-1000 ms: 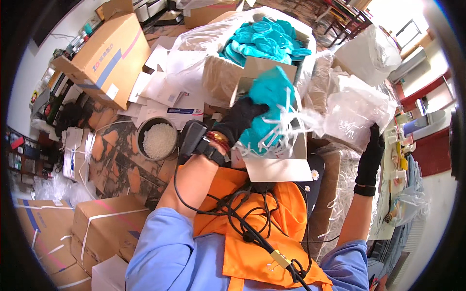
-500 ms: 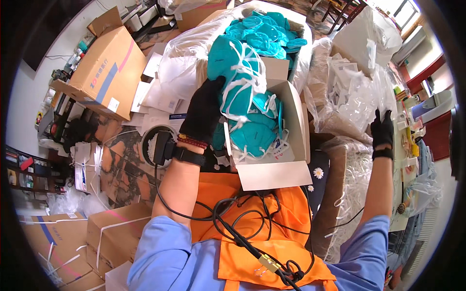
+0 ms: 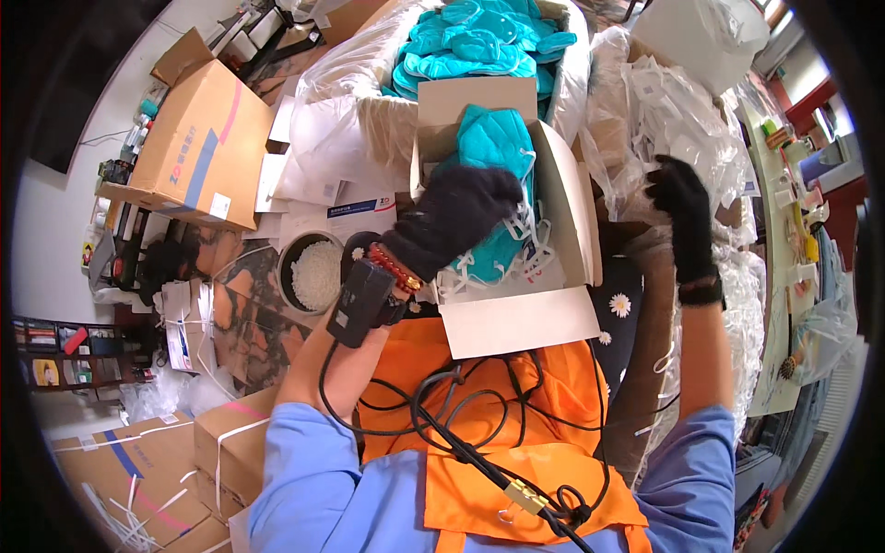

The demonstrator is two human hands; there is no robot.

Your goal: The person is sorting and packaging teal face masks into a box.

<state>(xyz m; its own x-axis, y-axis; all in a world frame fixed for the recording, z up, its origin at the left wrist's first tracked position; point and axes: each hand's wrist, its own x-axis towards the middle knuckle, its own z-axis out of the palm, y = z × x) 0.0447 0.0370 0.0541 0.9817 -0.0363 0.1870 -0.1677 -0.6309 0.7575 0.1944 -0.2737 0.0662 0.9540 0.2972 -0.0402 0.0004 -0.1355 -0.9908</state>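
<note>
An open white carton (image 3: 579,217) stands in front of me with its flaps folded out. Teal face masks (image 3: 498,138) with white straps lie inside it. My left hand (image 3: 461,217), in a black glove, reaches over the carton with its fingers closed round the masks; part of the masks is hidden under it. To the right of the carton, my right hand (image 3: 682,198), also black-gloved, is by a heap of clear plastic bags (image 3: 678,115). Its fingers are curled, and whatever they may hold cannot be made out.
Beyond the carton, a plastic-lined bin (image 3: 369,124) is heaped with more teal masks (image 3: 484,46). A pot of white pellets (image 3: 316,275) sits left of my knees. Large cardboard boxes (image 3: 207,138) stand at the left, a cluttered table (image 3: 774,276) at the right. A black cable (image 3: 466,447) crosses my orange apron.
My left hand has moved right and lowered the masks from above the carton into it. My right hand has come left, and its fingers, spread before, are now curled.
</note>
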